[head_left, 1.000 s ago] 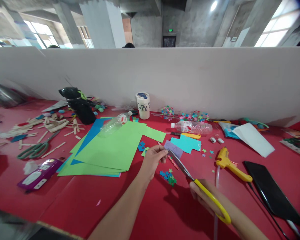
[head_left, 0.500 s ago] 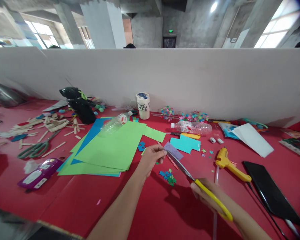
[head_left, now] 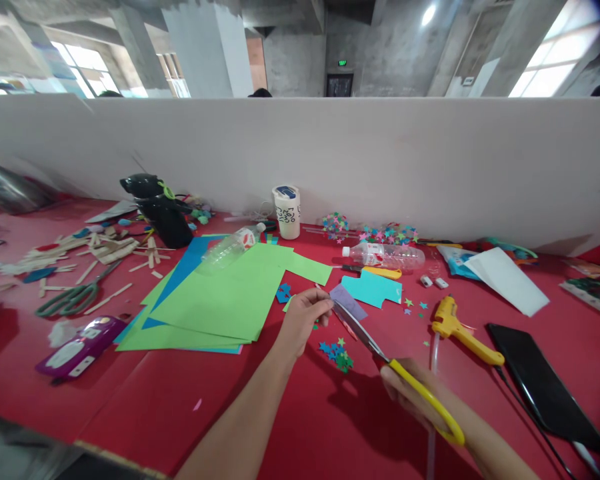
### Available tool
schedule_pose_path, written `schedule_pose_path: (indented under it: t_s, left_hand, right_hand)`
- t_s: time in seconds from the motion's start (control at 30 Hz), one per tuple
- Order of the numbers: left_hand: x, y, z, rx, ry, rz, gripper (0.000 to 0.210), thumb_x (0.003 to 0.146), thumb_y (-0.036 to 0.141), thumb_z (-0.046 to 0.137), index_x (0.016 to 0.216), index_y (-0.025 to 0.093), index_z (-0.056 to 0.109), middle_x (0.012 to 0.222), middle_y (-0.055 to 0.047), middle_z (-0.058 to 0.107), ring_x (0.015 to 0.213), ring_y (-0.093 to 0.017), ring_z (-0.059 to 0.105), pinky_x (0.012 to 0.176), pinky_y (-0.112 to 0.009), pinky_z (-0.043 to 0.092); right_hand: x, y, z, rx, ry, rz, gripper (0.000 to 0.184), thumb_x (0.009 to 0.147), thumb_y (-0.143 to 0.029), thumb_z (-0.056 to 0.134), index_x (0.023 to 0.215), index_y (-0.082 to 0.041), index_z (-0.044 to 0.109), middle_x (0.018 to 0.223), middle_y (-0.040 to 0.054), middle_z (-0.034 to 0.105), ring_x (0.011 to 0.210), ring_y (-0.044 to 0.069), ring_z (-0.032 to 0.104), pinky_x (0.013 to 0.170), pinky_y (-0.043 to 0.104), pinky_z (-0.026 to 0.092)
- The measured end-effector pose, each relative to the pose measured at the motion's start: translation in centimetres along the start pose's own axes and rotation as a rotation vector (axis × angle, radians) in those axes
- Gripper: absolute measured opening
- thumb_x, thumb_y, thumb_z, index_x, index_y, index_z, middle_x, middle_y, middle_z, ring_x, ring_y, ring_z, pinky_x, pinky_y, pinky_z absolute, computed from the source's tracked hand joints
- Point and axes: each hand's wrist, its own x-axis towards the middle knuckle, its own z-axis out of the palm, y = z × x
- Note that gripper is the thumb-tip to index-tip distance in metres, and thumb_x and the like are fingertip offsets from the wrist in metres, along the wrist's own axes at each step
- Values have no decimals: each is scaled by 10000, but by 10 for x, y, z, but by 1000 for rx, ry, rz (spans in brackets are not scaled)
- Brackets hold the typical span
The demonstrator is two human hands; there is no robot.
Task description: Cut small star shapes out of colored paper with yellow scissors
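My right hand (head_left: 405, 387) grips yellow-handled scissors (head_left: 423, 400), their blades pointing up and left. The blade tips meet the fingertips of my left hand (head_left: 307, 317), which is closed in a pinch. Whatever lies between those fingers is too small to make out. Just behind the blades is a purple piece of paper (head_left: 349, 302); whether it touches them I cannot tell. A small heap of blue and green paper stars (head_left: 337, 355) lies on the red table below the blades. Blue paper scraps (head_left: 283, 293) rest left of my left hand.
Green sheets (head_left: 220, 300) are stacked on the left, under a plastic bottle (head_left: 233, 248). A cyan paper (head_left: 373, 288) and a second bottle (head_left: 385, 255) lie behind the scissors. On the right are a yellow glue gun (head_left: 463, 330) and a black phone-like slab (head_left: 540, 380).
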Motion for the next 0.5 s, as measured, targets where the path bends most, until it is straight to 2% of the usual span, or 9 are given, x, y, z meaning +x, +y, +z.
schedule_pose_path:
  t_s: [0.5]
  left_hand:
    - [1,0,-1,16,4,-4,124,644,251,607,614,145,548,496,36,515,398,-50,425,443,-194,324]
  right_hand:
    - [1,4,-1,-13,2,-2,524,723,-707,371,609,-198,409,408,-96,321,287,44,294,275,151,238]
